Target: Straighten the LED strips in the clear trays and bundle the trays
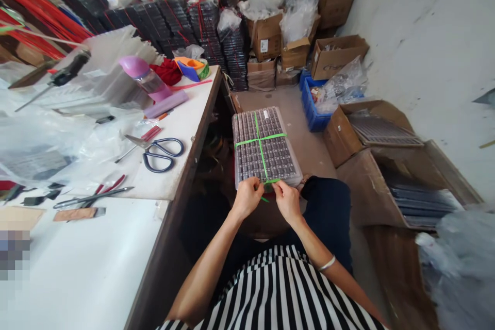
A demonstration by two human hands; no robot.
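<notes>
A stack of clear plastic trays point(247, 161) filled with rows of small dark parts lies in front of my knees. Green strap point(273, 137) crosses over its top both ways. At the near edge, my left hand point(248, 197) pinches the strap on the left side. My right hand point(286, 198), fingers closed, grips the strap a short way to the right. A loose green end dangles between the two hands. What holds the stack up from below is hidden.
On the worktable point(127, 237) at left lie scissors point(159, 157), pliers point(93, 198), a pink bottle point(145, 78) and plastic sheets point(112, 67). Open cartons point(390, 185) and a blue crate point(315, 113) stand right. Tied stacks of black trays point(204, 31) line the back.
</notes>
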